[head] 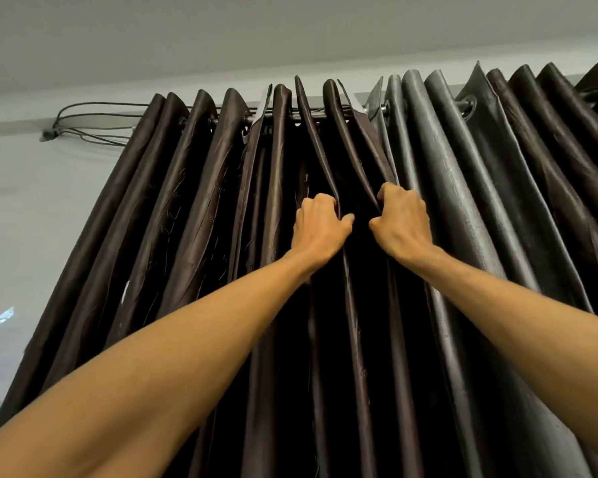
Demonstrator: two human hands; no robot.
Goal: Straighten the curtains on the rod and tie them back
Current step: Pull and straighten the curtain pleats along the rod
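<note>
Dark brown eyelet curtains (173,208) hang in deep folds from a metal rod (308,115) just under the ceiling. To the right, a panel shows its grey backing (463,201). My left hand (320,229) is raised and closed around the edge of one brown fold near the middle. My right hand (403,224) grips the neighbouring fold edge, a short gap away. Both arms reach upward from the bottom of the view. The rod is mostly hidden behind the fabric tops.
A bundle of black cables (94,122) loops along the wall ledge left of the curtains, fixed at a clip (49,134). The white wall (32,219) lies to the left and the ceiling (290,36) above.
</note>
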